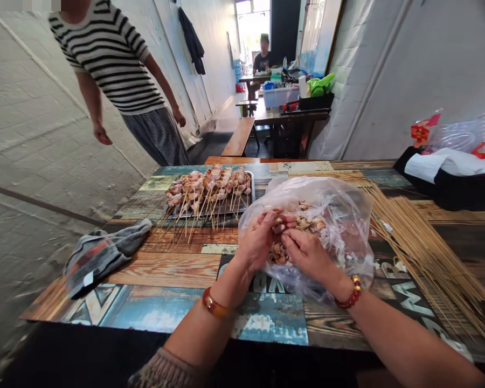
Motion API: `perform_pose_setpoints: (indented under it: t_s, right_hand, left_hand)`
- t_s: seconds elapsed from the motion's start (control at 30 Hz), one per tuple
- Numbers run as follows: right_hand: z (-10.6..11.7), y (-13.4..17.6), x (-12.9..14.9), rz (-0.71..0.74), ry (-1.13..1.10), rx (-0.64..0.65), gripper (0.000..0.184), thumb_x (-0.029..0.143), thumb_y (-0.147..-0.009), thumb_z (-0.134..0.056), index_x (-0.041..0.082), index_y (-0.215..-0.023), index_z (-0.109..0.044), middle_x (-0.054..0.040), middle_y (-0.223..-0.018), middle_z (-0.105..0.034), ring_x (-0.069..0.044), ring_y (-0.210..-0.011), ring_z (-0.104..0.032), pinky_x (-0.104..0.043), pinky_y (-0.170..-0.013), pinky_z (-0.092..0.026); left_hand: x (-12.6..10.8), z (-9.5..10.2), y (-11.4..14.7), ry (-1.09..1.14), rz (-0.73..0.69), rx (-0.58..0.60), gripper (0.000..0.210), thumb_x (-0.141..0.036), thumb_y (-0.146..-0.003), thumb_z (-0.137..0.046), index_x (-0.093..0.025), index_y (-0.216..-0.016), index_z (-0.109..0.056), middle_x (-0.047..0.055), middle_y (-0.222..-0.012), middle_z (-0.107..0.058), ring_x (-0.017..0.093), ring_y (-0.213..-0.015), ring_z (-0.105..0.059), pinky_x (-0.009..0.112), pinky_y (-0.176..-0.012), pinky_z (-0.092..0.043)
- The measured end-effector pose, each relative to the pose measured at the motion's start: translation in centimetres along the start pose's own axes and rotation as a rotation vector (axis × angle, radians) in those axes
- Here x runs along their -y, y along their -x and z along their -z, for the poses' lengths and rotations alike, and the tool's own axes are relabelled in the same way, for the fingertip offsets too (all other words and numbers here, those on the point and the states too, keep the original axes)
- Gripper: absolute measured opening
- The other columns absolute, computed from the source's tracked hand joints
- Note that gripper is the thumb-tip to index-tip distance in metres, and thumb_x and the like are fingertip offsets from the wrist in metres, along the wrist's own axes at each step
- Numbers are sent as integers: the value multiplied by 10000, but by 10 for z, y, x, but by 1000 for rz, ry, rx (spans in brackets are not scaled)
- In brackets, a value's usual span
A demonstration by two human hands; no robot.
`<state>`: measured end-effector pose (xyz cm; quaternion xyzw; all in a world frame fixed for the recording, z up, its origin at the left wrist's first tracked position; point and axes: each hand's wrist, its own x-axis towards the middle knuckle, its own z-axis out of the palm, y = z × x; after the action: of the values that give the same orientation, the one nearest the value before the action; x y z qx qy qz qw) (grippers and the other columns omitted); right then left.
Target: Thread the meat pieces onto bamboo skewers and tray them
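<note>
Over an open clear plastic bag of raw meat pieces, both hands are close together. My left hand is closed, with what looks like a piece of raw meat pinched in its fingertips. Just beside it, my right hand is closed too, thumb against the fingers; what it grips is hidden. Left of the bag, a metal tray bears a pile of meat skewers, their sticks pointing toward me. Bare bamboo skewers lie spread on the right.
A crumpled grey cloth lies on the wood-patterned table at the left. At the right back are a black bag and plastic packaging. A person in a striped top stands beyond the table; another sits far back near a bench.
</note>
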<state>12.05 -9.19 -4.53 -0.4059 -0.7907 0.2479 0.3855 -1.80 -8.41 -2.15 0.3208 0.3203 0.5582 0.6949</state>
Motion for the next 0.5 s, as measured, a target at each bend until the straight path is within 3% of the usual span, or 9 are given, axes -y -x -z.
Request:
perform_pose_setpoints:
  t_s: [0.27,0.5]
  right_hand:
    - [0,1,2,32,-26,-15,304,239,-951,-382,221,-659,-465,3,-563,-518,-139,-526,-480,-271,-543,-334]
    - [5,-4,8,-47,-141,61,347,270,-949,-390,228,-609,-447,17,-504,-507,-132,-488,-484,-265,-542,-376]
  left_hand:
    - [10,-5,0,-61,-10,-28,318,-450,-704,-755,-178,-805,-626,50,-825,-720,185,-845,-686,301,-784,-543]
    - [6,-5,2,-43,28,-3,338,-472,-738,-715,-189,-889,-608,67,-843,-720,206,-816,-695,295,-655,-554]
